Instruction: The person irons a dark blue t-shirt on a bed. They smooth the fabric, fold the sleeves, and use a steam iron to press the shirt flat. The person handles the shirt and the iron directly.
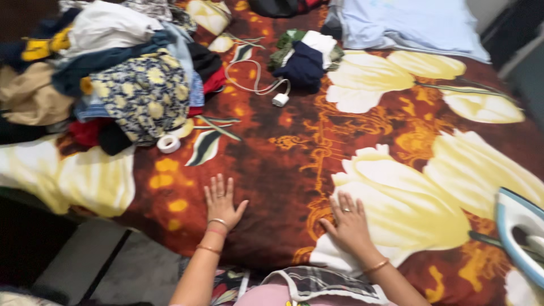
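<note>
My left hand (221, 202) lies flat, fingers spread, on a dark red blanket (283, 153) with big yellow flowers that covers the bed. My right hand (349, 222) rests flat on a pale flower of the same blanket, about a forearm's width to the right. Neither hand holds anything. Both wrists wear bangles. A checked cloth (323, 282) lies at my lap, below the hands.
A heap of mixed clothes (124, 73) fills the far left. A roll of white tape (168, 143) lies by it. A white charger with its cable (279, 100) and folded dark garments (306, 59) sit further back. A blue-and-white iron (518, 235) stands at the right edge. A pale blue pillow (408, 22) is at the top.
</note>
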